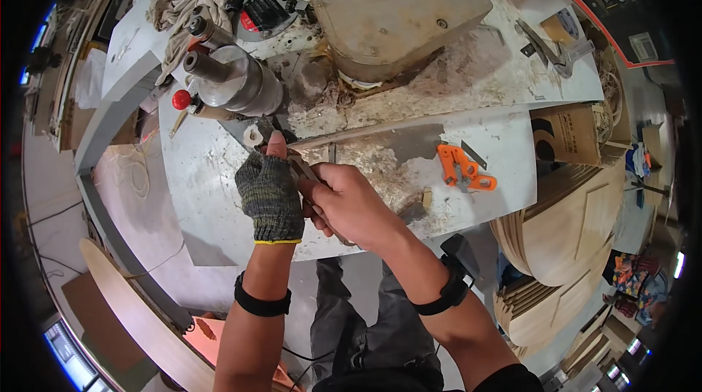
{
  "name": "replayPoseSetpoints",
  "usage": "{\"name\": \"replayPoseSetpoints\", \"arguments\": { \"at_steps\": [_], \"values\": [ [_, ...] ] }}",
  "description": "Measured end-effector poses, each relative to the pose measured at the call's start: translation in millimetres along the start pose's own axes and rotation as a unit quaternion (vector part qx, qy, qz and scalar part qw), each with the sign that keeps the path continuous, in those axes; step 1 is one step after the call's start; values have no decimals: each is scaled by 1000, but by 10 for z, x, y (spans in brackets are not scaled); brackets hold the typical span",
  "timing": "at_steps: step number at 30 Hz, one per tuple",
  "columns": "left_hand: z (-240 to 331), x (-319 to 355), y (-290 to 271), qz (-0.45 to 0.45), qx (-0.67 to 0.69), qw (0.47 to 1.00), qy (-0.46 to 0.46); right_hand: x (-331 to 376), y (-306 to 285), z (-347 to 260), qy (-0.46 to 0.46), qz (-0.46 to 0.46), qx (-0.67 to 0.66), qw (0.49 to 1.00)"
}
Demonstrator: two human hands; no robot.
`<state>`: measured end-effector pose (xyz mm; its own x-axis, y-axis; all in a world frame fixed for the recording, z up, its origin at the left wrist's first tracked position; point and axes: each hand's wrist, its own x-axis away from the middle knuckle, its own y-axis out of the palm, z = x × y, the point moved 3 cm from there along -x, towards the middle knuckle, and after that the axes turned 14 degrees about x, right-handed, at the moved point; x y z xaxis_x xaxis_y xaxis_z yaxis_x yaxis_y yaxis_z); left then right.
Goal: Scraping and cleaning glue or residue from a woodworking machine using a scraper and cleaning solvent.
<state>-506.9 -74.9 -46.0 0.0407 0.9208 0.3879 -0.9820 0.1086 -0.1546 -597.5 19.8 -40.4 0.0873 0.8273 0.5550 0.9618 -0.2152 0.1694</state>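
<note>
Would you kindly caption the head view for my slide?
Bare right hand grips a metal piece beside the gloved left hand at a stained worktable, orange tool nearby.

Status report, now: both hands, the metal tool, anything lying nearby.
Left hand gloved and curled, its hold hidden. Right hand bare, gripping the metal tool. Orange tool lying on the table, right of both hands.

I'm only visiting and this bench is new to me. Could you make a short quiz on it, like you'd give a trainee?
1. True or false: the left hand wears a knitted glove, while the right hand is bare.
2. What colour is most of the tool lying on the table to the right of both hands? A) blue B) orange C) green
3. Fill in: the round knob left of the grey cylinder is ___.

Key: 1 true; 2 B; 3 red.
</note>
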Motion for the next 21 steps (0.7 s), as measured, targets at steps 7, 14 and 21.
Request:
{"name": "replayPoseSetpoints", "arguments": {
  "at_steps": [7,14,21],
  "values": [
    [144,127,77,24,43,999,-24,-7,43,-8,-1,24,-18,1000],
    [136,87,74,38,-75,996,20,-35,15,-18,-20,40,19,999],
    [151,101,84,20,-93,995,13,-7,40,-30,-8,42,25,999]
  ]
}}
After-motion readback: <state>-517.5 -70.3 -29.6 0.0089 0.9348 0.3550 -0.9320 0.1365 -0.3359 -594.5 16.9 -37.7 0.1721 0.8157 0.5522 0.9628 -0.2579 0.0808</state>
